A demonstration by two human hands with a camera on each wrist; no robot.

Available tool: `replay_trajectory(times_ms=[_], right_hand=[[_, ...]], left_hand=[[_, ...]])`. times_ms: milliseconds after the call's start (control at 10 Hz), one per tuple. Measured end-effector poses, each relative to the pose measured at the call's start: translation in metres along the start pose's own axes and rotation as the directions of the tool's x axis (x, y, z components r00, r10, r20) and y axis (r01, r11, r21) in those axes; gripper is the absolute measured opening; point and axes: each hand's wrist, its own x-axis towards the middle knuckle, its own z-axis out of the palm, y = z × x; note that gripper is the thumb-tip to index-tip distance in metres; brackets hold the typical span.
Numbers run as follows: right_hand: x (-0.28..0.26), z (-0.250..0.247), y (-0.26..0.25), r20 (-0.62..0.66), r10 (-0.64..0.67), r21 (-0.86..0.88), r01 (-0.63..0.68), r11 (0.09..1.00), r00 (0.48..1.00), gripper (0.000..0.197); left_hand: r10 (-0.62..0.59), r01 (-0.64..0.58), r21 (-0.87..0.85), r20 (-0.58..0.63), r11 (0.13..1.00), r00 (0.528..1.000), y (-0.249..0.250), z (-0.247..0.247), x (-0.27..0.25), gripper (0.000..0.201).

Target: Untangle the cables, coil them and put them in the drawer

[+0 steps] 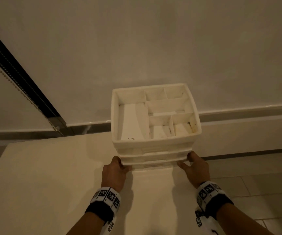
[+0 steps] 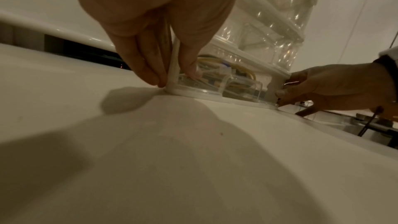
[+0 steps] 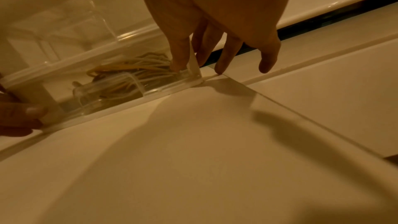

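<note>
Head view, counter: pale, flat, set near a light wall.
Drawer organizer: white plastic, standing at the counter's far right edge; divided top tray, clear drawers below.
Bottom drawer: clear-fronted, looks closed, sits on the counter.
Cables: pale and yellowish coils lying inside the bottom drawer.
Left hand: grip pinching the organizer's lower left front corner, thumb on the front, fingers on the side.
Right hand: grip pinching the lower right front corner the same way.
</note>
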Motion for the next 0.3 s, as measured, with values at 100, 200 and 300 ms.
replay_trajectory(times_ms=[100, 200, 300], right_hand=[[0.000, 0.000, -0.003, 0.054, 0.048, -0.024, -0.046, 0.999, 0.997, 0.033], [-0.001, -0.002, -0.007, 0.152, 0.084, -0.056, -0.076, 0.996, 0.985, 0.056], [-0.023, 0.003, 0.005, 0.200, 0.119, -0.019, -0.117, 0.993, 0.973, 0.098]], left_hand=[[-0.013, 0.012, 0.023, 0.046, 1.000, 0.999, 0.005, -0.006, -0.003, 0.025], [-0.013, 0.010, 0.021, 0.132, 1.000, 0.991, 0.006, -0.006, -0.007, 0.033], [-0.049, 0.054, -0.023, 0.198, 0.998, 0.979, 0.001, 0.000, -0.021, 0.073]])
